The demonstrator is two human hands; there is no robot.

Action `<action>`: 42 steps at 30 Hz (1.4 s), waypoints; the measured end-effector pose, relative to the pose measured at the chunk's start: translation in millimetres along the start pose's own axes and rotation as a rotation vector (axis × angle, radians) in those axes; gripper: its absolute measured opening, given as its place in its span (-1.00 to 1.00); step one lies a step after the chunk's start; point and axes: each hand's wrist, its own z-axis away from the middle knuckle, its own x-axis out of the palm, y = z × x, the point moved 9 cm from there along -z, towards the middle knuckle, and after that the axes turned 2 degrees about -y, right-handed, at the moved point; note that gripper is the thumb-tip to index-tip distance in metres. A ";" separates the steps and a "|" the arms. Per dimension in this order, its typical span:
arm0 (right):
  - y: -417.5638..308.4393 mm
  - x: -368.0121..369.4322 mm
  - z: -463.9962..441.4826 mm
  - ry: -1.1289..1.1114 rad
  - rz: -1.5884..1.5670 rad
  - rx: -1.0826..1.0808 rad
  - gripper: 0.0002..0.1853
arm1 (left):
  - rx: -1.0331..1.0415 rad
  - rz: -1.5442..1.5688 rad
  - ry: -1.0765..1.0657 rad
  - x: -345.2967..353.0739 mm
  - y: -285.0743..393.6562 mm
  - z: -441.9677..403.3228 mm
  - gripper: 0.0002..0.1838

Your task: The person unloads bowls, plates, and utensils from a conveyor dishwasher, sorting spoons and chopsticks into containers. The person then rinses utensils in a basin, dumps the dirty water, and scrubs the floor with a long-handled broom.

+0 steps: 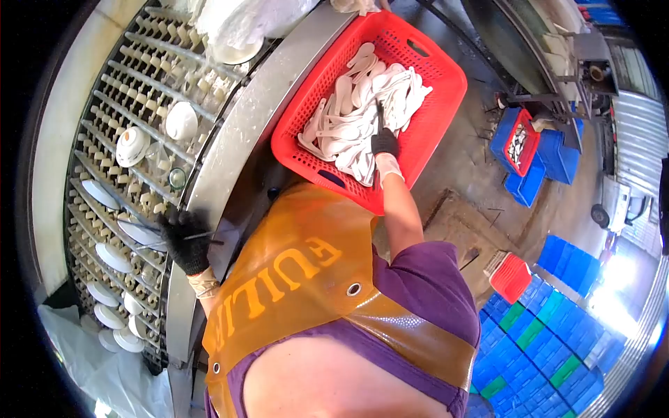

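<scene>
My left hand (185, 240), in a black glove, is over the metal edge of the dish conveyor. Thin sticks like chopsticks (217, 242) pass through its grip and poke out on both sides. My right hand (385, 143), also black-gloved, reaches into a red plastic basket (439, 76). Its fingers close around a thin dark stick (380, 115) lying against the heap. White spoons (348, 125) fill the basket's floor in a loose pile. Near my left hand, white plates (115, 256) lean between the conveyor's pegs.
Bowls (181, 121) and a glass (177, 178) sit on the pegged conveyor (139, 70), bounded by a steel rail (240, 125). Clear plastic (244, 24) is heaped at its far end. Blue crates (550, 157) and stacked blue and green crates (536, 327) stand to the right.
</scene>
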 end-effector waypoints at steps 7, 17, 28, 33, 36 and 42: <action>-119.0 -57.9 27.3 0.537 -0.103 -1.034 -0.84 | -0.436 -0.660 -0.273 132.2 -100.2 -43.2 -0.66; -186.5 -62.0 153.4 -0.468 -2.041 -0.471 -0.90 | -0.363 -1.183 -1.163 169.7 -281.9 -32.0 -0.46; 1.0 -277.4 117.3 0.423 -0.511 -0.552 -0.77 | -0.043 -1.416 -1.374 152.9 -196.8 -37.6 -0.63; 169.5 -624.9 182.4 1.596 -0.950 -0.531 -0.74 | -0.496 -1.010 -0.685 102.6 -141.5 -77.5 -0.57; 119.6 -664.0 198.0 1.377 -1.249 -1.075 -0.72 | -0.363 -1.069 -0.589 98.9 -119.6 -82.2 -0.55; -229.9 -419.5 106.2 0.082 -0.764 -1.346 -0.71 | -0.222 -0.997 -0.414 64.4 -106.6 -63.5 -0.46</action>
